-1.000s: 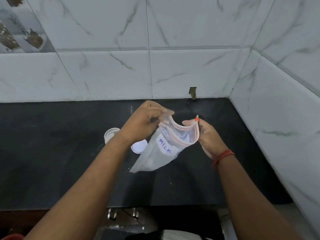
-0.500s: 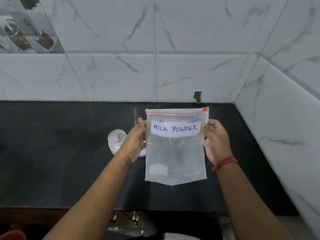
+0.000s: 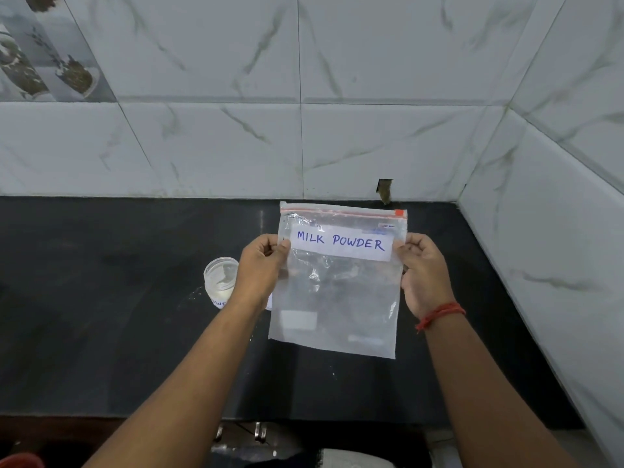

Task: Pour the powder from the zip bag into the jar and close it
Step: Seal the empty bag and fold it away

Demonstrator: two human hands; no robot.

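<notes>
Both arms are bare, with no sleeves. The left hand (image 3: 258, 268) wears nothing. The right hand (image 3: 423, 271) has a red string band (image 3: 439, 314) tied around the wrist.

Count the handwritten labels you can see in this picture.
2: one reading MILK POWDER on the zip bag, another partly hidden on the jar behind the left hand.

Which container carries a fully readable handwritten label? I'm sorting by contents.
The zip bag, held up by both hands, reads "MILK POWDER" in full. The jar on the counter shows only a partly hidden label.
</notes>
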